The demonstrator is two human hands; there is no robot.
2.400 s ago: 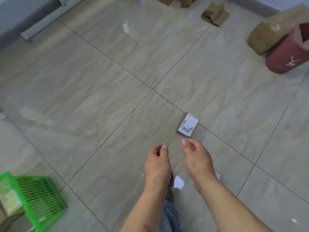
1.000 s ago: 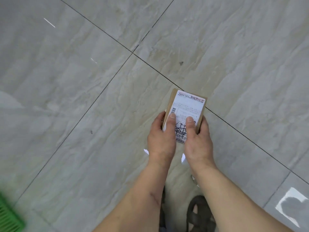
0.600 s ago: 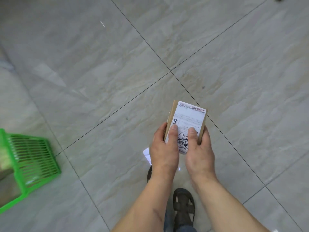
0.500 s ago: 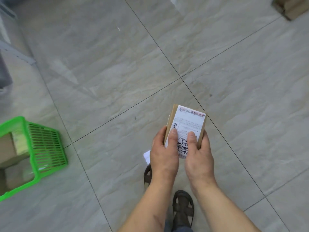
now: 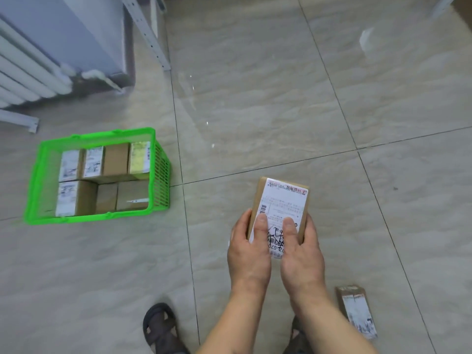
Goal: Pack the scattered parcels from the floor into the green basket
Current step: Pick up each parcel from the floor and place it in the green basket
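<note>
I hold a small brown parcel point(image 5: 282, 200) with a white shipping label in front of me, above the floor. My left hand point(image 5: 249, 247) grips its left side and my right hand point(image 5: 302, 254) its right side, both thumbs pressed on the label. The green basket point(image 5: 159, 172) stands on the floor to the left, well apart from my hands, with several labelled cardboard parcels packed inside. Another small parcel point(image 5: 356, 310) lies on the floor at the lower right, beside my right forearm.
A white radiator point(image 5: 25, 70) and a grey cabinet point(image 5: 84, 29) stand at the upper left behind the basket. White metal rails point(image 5: 148, 34) lean there too. My sandalled foot point(image 5: 159, 328) is at the bottom. A cardboard edge shows at the top right corner.
I picked the parcel off the floor with both hands and turned left. The basket has come fully into view, and a second parcel now shows at the lower right.
</note>
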